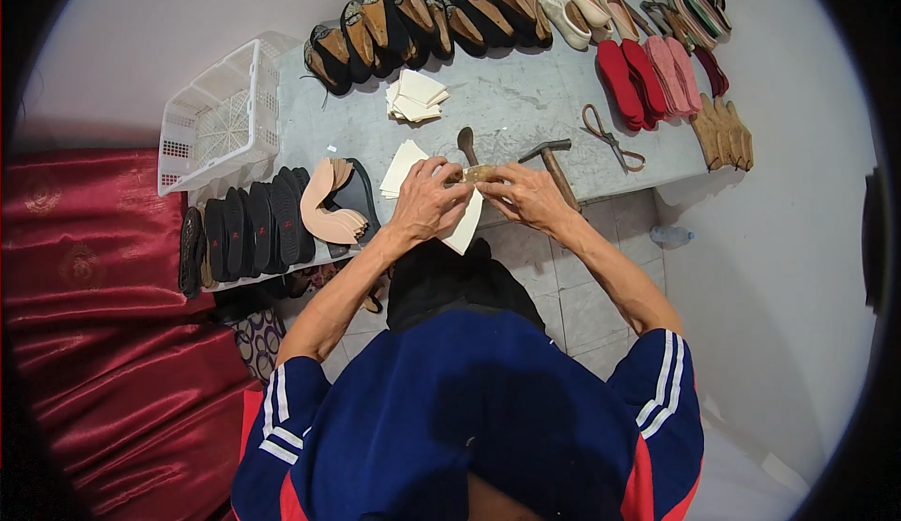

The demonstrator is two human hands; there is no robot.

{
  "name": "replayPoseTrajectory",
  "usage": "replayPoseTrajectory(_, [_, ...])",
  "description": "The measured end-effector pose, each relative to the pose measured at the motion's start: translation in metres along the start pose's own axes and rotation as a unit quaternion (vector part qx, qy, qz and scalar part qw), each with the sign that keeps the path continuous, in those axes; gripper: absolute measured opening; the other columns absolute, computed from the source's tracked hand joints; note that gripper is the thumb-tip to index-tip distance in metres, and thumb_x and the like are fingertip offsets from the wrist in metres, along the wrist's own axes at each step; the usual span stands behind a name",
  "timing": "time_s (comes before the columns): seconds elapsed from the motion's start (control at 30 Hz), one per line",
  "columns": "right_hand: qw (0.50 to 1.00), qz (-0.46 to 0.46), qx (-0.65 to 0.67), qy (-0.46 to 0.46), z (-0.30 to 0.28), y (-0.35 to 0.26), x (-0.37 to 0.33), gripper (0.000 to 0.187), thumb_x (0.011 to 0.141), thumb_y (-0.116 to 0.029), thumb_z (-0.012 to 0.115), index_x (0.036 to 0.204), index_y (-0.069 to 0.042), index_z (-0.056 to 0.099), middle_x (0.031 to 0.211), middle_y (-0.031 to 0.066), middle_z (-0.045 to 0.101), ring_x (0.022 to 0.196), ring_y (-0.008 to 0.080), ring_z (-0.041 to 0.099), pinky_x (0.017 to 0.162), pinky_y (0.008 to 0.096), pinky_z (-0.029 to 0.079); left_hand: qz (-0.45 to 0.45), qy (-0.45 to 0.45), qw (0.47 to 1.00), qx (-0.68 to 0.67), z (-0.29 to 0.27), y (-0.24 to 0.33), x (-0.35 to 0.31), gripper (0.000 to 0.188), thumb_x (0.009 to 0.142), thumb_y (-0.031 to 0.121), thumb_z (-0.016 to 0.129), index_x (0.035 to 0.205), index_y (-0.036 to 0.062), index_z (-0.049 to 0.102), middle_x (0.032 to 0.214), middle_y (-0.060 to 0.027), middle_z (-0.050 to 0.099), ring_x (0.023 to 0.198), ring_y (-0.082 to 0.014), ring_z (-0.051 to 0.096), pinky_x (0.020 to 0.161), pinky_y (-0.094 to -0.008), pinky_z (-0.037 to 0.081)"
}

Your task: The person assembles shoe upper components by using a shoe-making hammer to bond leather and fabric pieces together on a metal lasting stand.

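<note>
Over the near edge of the table, my left hand (pixel 435 197) and my right hand (pixel 526 194) meet with their fingers bent inward. Between the fingertips is a small yellowish-brown piece (pixel 480 174), its kind too small to make out. A cream-white cut sheet (pixel 462 228) hangs below the fingers, its upper end hidden by them. More cream sheets (pixel 402 166) lie just beyond my left hand. Past the fingertips stands a dark spoon-shaped tool (pixel 467 145). A hammer (pixel 560 178) with a wooden handle rests beside my right hand.
Scissors (pixel 615 138) lie to the right, near red insoles (pixel 631 84) and wooden shoe lasts (pixel 721 134). Black shoes (pixel 375 28) line the back. At left are a white basket (pixel 211 122), black soles (pixel 253 225) and tan curved pieces (pixel 330 206). A bottle (pixel 671 237) lies on the floor.
</note>
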State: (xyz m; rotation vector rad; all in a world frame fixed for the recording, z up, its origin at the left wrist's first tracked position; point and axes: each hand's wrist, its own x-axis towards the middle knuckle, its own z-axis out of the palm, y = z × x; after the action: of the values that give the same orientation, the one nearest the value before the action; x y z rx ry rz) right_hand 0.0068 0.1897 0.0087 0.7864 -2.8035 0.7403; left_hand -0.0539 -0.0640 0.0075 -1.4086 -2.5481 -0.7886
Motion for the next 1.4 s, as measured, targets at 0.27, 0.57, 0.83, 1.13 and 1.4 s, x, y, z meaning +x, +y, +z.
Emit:
replayPoseTrajectory(0.27, [0.985, 0.125, 0.080, 0.082, 0.006, 0.013, -0.020, 0.038, 0.100, -0.031, 0.071, 0.135, -0.017, 0.075, 0.143, 0.0201, 0.060, 0.133, 0.0394, 0.056, 0.113, 0.0496, 0.046, -0.043, -0.006, 0.997, -0.066, -0.003, 0.007, -0.007, 0.020, 0.092, 0.028, 0.078, 0.107, 0.0138, 0.079, 0.124, -0.0119, 0.066, 0.121, -0.0359, 0.061, 0.092, -0.0463, 0.057])
replayPoseTrajectory(0.57, [0.897, 0.431, -0.059, 0.073, 0.095, 0.121, -0.098, 0.053, 0.103, -0.041, 0.067, 0.140, -0.003, 0.062, 0.131, 0.0259, 0.056, 0.114, 0.0473, 0.063, 0.096, 0.0539, 0.053, -0.171, 0.103, 0.977, -0.069, 0.027, 0.040, 0.000, 0.023, 0.092, 0.025, 0.079, 0.109, 0.0100, 0.079, 0.123, -0.0155, 0.065, 0.110, -0.0353, 0.065, 0.081, -0.0446, 0.059])
replayPoseTrajectory(0.83, [0.834, 0.458, 0.253, 0.175, 0.009, 0.001, -0.048, 0.058, 0.112, -0.051, 0.045, 0.129, 0.003, 0.059, 0.098, 0.0357, 0.071, 0.102, 0.0565, 0.068, 0.086, 0.0570, 0.050, -0.170, 0.111, 0.977, -0.070, 0.027, 0.033, 0.004, 0.022, 0.093, 0.026, 0.078, 0.108, 0.0101, 0.078, 0.117, -0.0133, 0.068, 0.105, -0.0340, 0.067, 0.079, -0.0452, 0.058])
replayPoseTrajectory(1.13, [0.893, 0.382, 0.229, 0.061, -0.019, -0.060, -0.019, 0.039, 0.113, -0.041, 0.051, 0.124, -0.003, 0.058, 0.080, 0.0258, 0.070, 0.078, 0.0501, 0.072, 0.068, 0.0541, 0.051, -0.160, 0.112, 0.979, -0.066, 0.031, 0.030, 0.005, 0.028, 0.091, 0.029, 0.082, 0.110, 0.0084, 0.079, 0.114, -0.0131, 0.072, 0.103, -0.0328, 0.070, 0.079, -0.0434, 0.059])
replayPoseTrajectory(1.4, [0.901, 0.330, 0.227, 0.168, -0.004, -0.056, -0.017, 0.041, 0.113, -0.042, 0.052, 0.122, -0.003, 0.058, 0.078, 0.0304, 0.069, 0.078, 0.0550, 0.069, 0.067, 0.0572, 0.050, -0.163, 0.121, 0.977, -0.063, 0.032, 0.029, 0.005, 0.027, 0.090, 0.029, 0.082, 0.109, 0.0088, 0.079, 0.113, -0.0123, 0.073, 0.104, -0.0323, 0.070, 0.080, -0.0432, 0.060])
